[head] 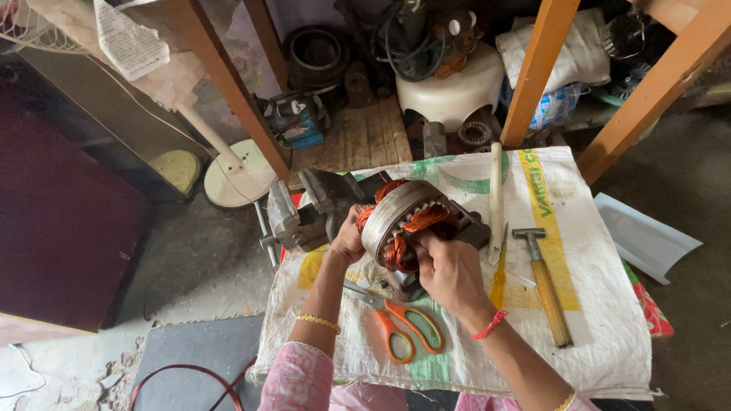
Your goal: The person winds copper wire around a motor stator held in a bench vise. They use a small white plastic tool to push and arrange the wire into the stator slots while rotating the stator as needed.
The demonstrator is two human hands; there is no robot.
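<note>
Surface: woven sack (601, 320) spread on floor, cluttered workshop behind.
Stator: motor stator (403, 217) with copper windings, on bench vise (304, 213), between both hands.
Left hand (346, 240): closed on stator's left rim.
Right hand (449, 270): fingers curled, gripping windings.
Nearby: orange scissors (400, 323) just below hands; hammer (544, 285), yellow screwdriver (499, 274) right of right hand.

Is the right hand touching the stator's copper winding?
Touching. The head view shows the right hand with its fingers pressed into the copper winding of the stator.
</note>
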